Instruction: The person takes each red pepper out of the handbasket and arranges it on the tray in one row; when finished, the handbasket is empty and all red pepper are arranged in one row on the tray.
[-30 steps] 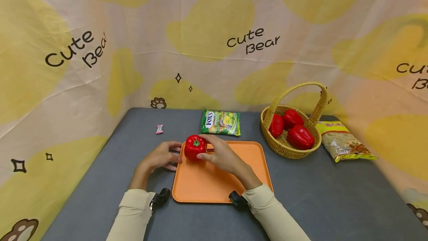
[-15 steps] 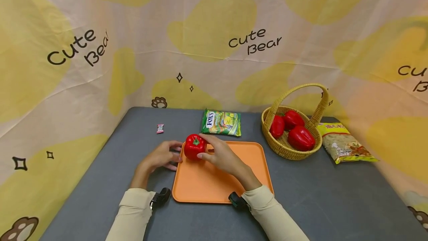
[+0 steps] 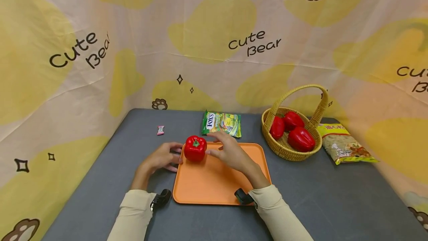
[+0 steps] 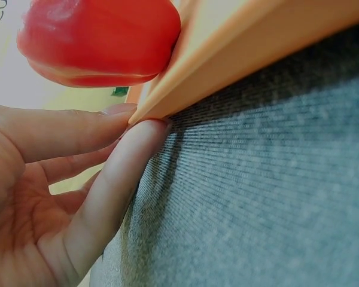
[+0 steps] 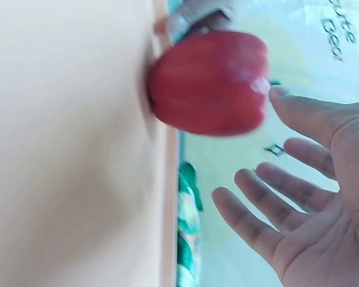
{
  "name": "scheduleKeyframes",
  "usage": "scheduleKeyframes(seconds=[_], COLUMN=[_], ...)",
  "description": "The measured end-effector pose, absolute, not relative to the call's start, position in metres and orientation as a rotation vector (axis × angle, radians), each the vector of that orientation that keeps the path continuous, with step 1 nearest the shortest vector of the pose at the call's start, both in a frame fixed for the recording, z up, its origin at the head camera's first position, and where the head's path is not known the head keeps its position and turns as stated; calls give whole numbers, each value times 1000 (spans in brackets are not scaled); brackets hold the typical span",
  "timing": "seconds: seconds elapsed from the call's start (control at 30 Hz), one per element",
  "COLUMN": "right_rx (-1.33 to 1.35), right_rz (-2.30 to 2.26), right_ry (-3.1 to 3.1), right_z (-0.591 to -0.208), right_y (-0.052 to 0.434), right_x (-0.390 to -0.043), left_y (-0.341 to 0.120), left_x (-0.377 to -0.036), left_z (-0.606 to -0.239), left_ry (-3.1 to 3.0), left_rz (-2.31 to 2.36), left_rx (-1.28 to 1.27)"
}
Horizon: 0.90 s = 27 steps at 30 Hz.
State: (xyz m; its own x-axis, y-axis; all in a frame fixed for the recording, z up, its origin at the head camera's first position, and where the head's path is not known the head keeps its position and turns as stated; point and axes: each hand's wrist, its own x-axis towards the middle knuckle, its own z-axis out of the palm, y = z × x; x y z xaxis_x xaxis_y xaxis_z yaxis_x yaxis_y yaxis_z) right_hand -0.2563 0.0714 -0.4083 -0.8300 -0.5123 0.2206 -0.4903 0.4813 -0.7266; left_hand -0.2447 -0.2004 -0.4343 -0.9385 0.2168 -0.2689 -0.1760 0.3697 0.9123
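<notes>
A red bell pepper (image 3: 195, 149) with a green stem stands upright at the far left corner of the orange tray (image 3: 210, 187). My left hand (image 3: 162, 157) is at the tray's left side; in the left wrist view its thumb and a finger (image 4: 78, 128) pinch the tray rim (image 4: 185, 81), right below the pepper. Just to the right of the pepper, my right hand (image 3: 233, 155) hovers over the tray with nothing in it. In the right wrist view its fingers (image 5: 251, 224) are spread and apart from the pepper (image 5: 209, 84).
Behind the tray lies a green candy bag (image 3: 222, 123). A small pink wrapped candy (image 3: 160, 130) is at the back left. On the right, a wicker basket (image 3: 284, 153) with a tall handle holds three red peppers (image 3: 301, 139), beside a yellow-topped food packet (image 3: 347, 143).
My right hand has let go of the bell pepper and moved slightly right, its fingers spreading. The pepper stays in its place, and the left hand keeps its hold at the tray's edge.
</notes>
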Motion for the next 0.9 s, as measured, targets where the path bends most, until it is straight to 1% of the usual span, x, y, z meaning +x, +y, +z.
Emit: scheduleKeyframes(seconds=[0.4,0.7,0.9], right_rx=[-850,-646,-521], right_rz=[-1387,-1410,-1384], right_ry=[2744,2812,2891], right_z=[-386,-369,-367], right_y=[124,171,202], right_x=[-266,-265,-267], left_y=[-202,-201,-202], left_x=[-246,-245,-246], left_z=[-436,-436,-437], left_ry=[2289,2284,2283], left_rz=[1595,1596,1600], left_rx=[39,54,62])
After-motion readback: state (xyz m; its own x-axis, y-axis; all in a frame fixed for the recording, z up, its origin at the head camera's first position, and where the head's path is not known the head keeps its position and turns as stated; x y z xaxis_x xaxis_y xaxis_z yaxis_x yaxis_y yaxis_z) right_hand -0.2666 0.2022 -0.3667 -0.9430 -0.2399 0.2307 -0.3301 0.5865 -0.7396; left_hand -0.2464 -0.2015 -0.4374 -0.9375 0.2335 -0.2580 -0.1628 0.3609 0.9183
